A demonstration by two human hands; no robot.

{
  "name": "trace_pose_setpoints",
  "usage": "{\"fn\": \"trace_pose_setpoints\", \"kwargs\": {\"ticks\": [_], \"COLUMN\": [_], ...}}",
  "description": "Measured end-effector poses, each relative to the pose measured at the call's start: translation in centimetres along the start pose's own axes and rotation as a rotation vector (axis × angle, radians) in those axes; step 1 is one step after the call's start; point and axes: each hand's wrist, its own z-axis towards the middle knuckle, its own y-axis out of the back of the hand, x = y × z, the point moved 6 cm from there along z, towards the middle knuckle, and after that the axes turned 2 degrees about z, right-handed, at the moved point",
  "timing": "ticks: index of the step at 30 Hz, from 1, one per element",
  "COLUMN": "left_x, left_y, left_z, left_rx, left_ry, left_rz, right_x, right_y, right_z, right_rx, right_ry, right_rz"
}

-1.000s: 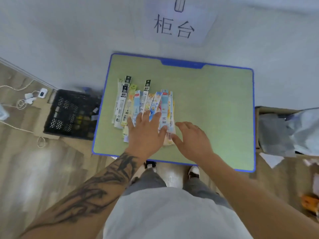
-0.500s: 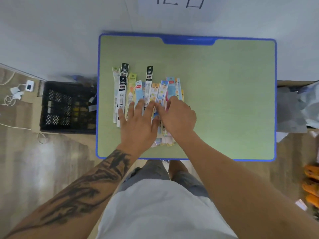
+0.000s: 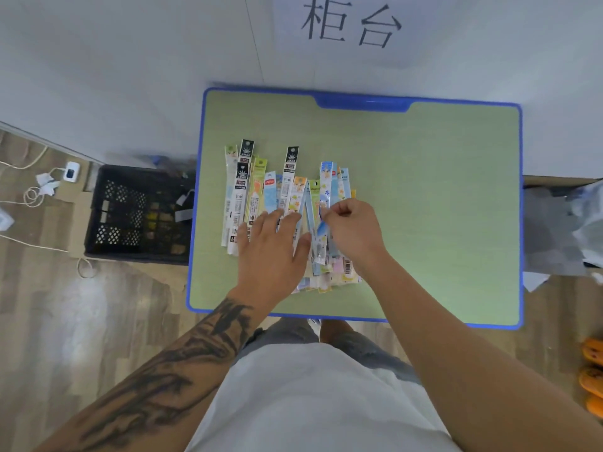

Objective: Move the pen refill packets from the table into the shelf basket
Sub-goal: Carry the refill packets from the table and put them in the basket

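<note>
Reading "柜台", a wall sign (image 3: pixel 350 24) hangs above the refill packets (image 3: pixel 287 203).

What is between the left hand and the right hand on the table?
In the head view, a narrow blue packet of the pen refill packets lies tilted between the left hand and the right hand, on the table.

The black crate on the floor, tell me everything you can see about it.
The black crate sits on the wood floor, left of the green table, its right edge close beside the table's blue rim. It looks like plastic, with lattice openwork in its walls or bottom, and stands open at the top. Small yellowish and pale things lie inside, too blurred to name. Neither hand touches it. A white cable trails past its left side.
</note>
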Motion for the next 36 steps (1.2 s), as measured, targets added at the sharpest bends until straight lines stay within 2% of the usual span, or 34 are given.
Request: {"fn": "trace_pose_setpoints", "kwargs": {"ticks": [4, 8, 12, 14, 16, 19, 22, 26, 36], "left_x": [-0.7, -1.4, -1.3, -0.9, -0.5, 0.1, 0.5, 0.5, -1.6], "left_y": [0.6, 0.5, 0.9, 0.9, 0.9, 0.8, 0.8, 0.6, -1.2], "left_z": [-0.3, -0.6, -0.9, -1.2, -1.4, -1.7, -1.9, -2.0, -1.0], "left_rx": [0.064, 0.216, 0.157, 0.146, 0.14, 0.141, 0.139, 0.141, 0.234], "left_ry": [0.026, 0.141, 0.204, 0.247, 0.274, 0.297, 0.326, 0.34, 0.299], "left_rz": [-0.164, -0.667, -0.875, -0.896, -0.896, -0.878, -0.903, -0.93, -0.944], "right_x": [0.9, 1.2, 1.1, 0.3, -0.6, -1.7, -1.7, -2.2, -4.3], "right_y": [1.6, 2.5, 2.3, 2.1, 1.6, 0.6, 0.0, -0.2, 4.0], "right_z": [-1.9, -3.2, -3.2, -2.1, -0.9, 0.2, 0.7, 1.4, -2.5], "right_rx": [0.097, 0.177, 0.195, 0.087, -0.014, -0.055, -0.087, -0.054, -0.144], "right_ry": [0.037, 0.061, 0.084, 0.092, 0.088, 0.06, 0.052, -0.059, -0.114], "right_rz": [0.131, 0.16, 0.113, -0.005, -0.237, -0.56, -0.63, -0.358, 0.212]}}
